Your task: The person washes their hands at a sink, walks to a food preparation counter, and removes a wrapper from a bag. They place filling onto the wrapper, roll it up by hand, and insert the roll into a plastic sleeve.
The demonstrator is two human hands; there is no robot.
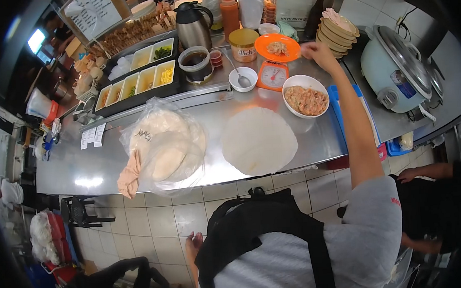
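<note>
My right hand (318, 53) is stretched forward just right of an orange plate (290, 54); its fingers look bent together, and what they hold, if anything, is hidden. A small heap of minced filling (277, 48) lies on that plate, which rests on an orange dial scale (273, 76). Below my right forearm stands a white bowl of minced filling (307, 98). A round flat wrapper sheet (259, 141) lies on the steel counter. My left hand (194, 244) hangs low by my side, away from the counter, with its fingers loosely apart and nothing in them.
A plastic bag of wrappers (164, 140) lies left on the counter (94, 165). Behind are topping tubs (145, 79), a steel jug (193, 27), a dark sauce tub (195, 63) and a bowl with a spoon (243, 80). Stacked bowls (335, 34) and a rice cooker (395, 70) stand right. Another person (429, 205) is close by.
</note>
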